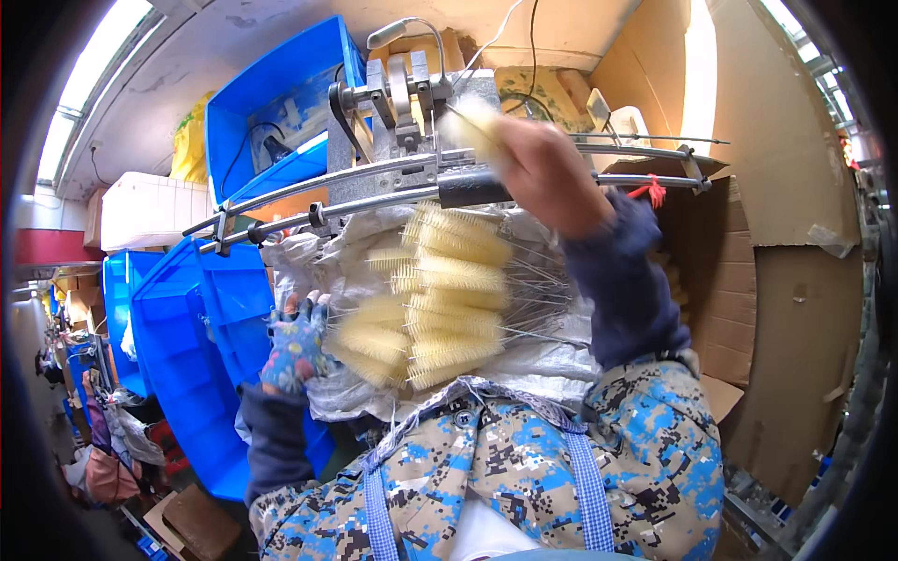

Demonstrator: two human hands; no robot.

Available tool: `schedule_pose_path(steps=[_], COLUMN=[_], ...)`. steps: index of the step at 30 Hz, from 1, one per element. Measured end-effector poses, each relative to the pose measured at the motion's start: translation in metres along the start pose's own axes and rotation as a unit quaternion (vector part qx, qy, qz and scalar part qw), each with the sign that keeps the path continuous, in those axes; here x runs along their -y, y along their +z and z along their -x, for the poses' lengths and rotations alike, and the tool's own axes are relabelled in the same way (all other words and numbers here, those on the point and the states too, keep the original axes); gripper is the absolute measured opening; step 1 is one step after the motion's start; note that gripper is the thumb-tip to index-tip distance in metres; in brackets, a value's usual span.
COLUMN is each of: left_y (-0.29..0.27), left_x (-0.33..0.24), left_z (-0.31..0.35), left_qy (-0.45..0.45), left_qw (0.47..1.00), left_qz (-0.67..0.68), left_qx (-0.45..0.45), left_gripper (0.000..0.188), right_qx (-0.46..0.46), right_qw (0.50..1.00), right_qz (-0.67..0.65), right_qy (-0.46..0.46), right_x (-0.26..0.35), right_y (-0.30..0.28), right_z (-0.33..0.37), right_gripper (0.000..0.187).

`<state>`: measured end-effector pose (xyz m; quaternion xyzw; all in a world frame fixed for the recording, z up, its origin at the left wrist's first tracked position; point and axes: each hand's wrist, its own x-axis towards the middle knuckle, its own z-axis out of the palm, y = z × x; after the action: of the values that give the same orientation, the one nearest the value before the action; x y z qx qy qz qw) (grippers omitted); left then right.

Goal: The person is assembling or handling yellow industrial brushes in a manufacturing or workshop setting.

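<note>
Out at the machine (398, 107), my bare right hand (552, 168) is closed on a brush (475, 123) with pale bristles, smeared by motion. Its head is beside the machine's spindle. My left hand (296, 348) wears a flowered glove with bare fingertips. Its fingers stretch out and apart over the grey-white sheeting, left of the heap. Several cream bottle brushes (458, 294) lie piled in front of me, their thin wire stems (543, 280) pointing right. A blurred brush (372, 329) at the heap's left edge is close to my left hand.
Metal rails (374, 201) with a black sleeve (468, 187) cross in front of the machine. Blue bins (201, 351) stand at the left, and a blue crate (281, 103) tilts behind. Cardboard (795, 327) walls the right side. A red tie (652, 191) hangs on the rail.
</note>
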<state>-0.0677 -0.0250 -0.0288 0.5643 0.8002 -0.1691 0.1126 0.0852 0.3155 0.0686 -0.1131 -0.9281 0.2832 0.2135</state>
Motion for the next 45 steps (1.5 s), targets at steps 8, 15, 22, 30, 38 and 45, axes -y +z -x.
schedule_pose_path(steps=[8, 15, 22, 30, 38, 45], left_y=[0.124, 0.028, -0.003, 0.017, -0.023, -0.020], left_x=[0.032, 0.026, 0.046, 0.026, -0.016, -0.031], left_z=[-0.019, 0.027, 0.033, 0.012, 0.019, 0.008], left_qy=[-0.130, 0.053, -0.010, -0.056, 0.090, 0.070], left_qw=[0.959, 0.996, 0.927, 0.958, 0.950, 0.969], left_qz=[0.233, 0.069, 0.359, 0.260, 0.267, 0.210], left_qx=[0.091, -0.002, 0.108, 0.110, -0.131, -0.110], left_gripper=[0.060, 0.067, 0.043, 0.055, 0.066, 0.072], right_qx=[0.173, 0.163, 0.168, 0.167, 0.178, 0.106], right_qw=[0.916, 0.916, 0.913, 0.915, 0.922, 0.936], right_qz=[0.347, 0.353, 0.358, 0.359, 0.336, 0.334], right_qy=[0.107, 0.097, 0.104, 0.080, 0.067, 0.038], right_x=[-0.064, -0.062, -0.063, -0.061, -0.066, -0.090], right_y=[0.081, 0.081, 0.079, 0.083, 0.083, 0.091], right_z=[-0.059, -0.059, -0.058, -0.056, -0.059, -0.069], right_gripper=[0.020, 0.020, 0.022, 0.022, 0.020, 0.017])
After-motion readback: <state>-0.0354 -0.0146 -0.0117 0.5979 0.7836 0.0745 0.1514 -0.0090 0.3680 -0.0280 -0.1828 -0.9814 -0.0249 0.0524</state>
